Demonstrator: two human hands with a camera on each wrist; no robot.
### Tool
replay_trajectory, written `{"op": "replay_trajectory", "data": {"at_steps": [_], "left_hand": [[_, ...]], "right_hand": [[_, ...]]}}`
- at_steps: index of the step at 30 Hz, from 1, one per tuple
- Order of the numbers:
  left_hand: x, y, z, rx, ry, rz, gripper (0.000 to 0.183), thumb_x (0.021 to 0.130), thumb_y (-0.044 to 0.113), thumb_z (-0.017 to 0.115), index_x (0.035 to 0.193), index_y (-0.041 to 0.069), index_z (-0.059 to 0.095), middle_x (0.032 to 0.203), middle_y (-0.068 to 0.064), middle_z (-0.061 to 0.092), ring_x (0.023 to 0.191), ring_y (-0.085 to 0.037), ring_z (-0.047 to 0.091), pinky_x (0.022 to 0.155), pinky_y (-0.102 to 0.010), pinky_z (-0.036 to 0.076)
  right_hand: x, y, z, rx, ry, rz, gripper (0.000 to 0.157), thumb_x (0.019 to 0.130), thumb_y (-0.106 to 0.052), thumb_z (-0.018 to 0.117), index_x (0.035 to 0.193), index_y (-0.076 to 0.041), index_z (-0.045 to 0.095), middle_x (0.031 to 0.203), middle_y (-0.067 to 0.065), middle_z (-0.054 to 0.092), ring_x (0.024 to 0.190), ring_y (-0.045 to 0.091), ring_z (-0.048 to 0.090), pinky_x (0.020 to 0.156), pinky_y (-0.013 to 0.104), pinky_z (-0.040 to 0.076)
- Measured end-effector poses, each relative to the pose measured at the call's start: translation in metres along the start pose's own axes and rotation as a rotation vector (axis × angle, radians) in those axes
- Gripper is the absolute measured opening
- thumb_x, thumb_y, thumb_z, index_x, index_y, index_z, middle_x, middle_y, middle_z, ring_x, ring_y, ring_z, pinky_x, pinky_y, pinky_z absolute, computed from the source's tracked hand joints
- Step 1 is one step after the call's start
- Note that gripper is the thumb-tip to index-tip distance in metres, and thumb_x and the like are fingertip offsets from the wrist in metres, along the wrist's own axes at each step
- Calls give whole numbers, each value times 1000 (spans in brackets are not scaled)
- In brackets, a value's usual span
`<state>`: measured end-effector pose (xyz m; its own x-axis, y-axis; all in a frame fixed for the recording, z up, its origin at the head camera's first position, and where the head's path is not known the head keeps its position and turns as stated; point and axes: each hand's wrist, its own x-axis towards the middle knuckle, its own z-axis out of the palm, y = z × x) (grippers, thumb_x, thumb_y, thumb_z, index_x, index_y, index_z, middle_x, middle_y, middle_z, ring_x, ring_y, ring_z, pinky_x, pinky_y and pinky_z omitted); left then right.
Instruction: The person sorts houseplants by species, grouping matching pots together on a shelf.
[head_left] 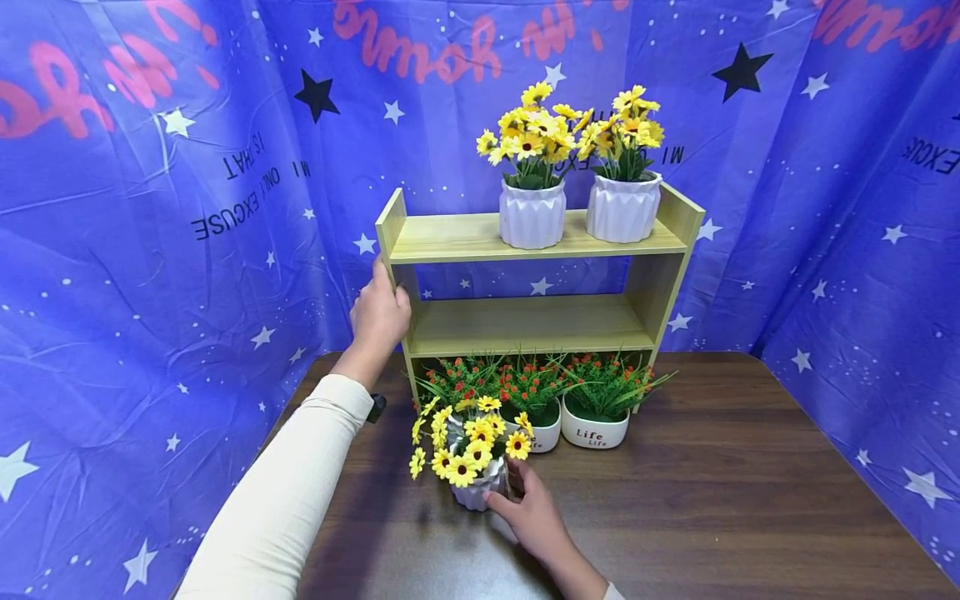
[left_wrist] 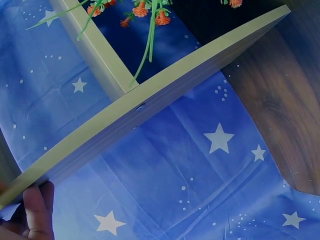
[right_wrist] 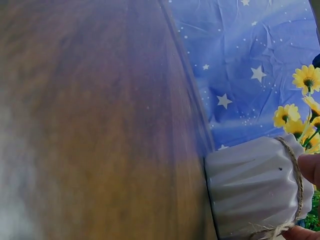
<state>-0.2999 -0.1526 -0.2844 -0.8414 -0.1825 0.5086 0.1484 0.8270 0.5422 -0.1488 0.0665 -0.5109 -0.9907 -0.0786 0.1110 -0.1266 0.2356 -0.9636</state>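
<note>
My left hand (head_left: 381, 312) grips the left side panel of a light wooden shelf (head_left: 532, 325). The thumb and curled fingers on the panel's edge also show in the left wrist view. With my right hand (head_left: 536, 512) I hold a white fluted flowerpot (head_left: 480, 490) of yellow daisy-like flowers (head_left: 478, 454), thumb and fingers on its side. Twine is tied around this pot (right_wrist: 255, 190) in the right wrist view. The pot is in front of the shelf, low over or on the table; I cannot tell whether it touches.
Two similar pots of yellow flowers (head_left: 532, 215) (head_left: 624, 208) stand on the shelf's top board. Red-flowered green plants in white "Life" planters (head_left: 595, 432) line the bottom, the left one partly hidden. Below is a dark wooden table (head_left: 720, 492); a blue starry curtain (head_left: 150, 292) surrounds it.
</note>
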Motion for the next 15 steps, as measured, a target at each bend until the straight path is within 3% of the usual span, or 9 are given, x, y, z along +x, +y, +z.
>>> {"op": "replay_trajectory", "data": {"at_steps": [6, 15], "left_hand": [[1, 0, 0, 7, -11, -13, 54, 98, 18, 50, 149, 13, 32, 118, -28, 64, 101, -50, 63, 80, -63, 47], [2, 1, 1, 6, -15, -19, 54, 99, 20, 50, 150, 14, 31, 119, -28, 64, 101, -50, 63, 81, -62, 46]], "right_hand": [[0, 0, 5, 46, -9, -12, 74, 82, -20, 79, 142, 5, 43, 132, 31, 54, 120, 42, 55, 95, 47, 49], [8, -2, 17, 24, -8, -31, 79, 77, -18, 83, 142, 1, 44, 129, 28, 56, 110, 34, 60, 93, 44, 49]]}}
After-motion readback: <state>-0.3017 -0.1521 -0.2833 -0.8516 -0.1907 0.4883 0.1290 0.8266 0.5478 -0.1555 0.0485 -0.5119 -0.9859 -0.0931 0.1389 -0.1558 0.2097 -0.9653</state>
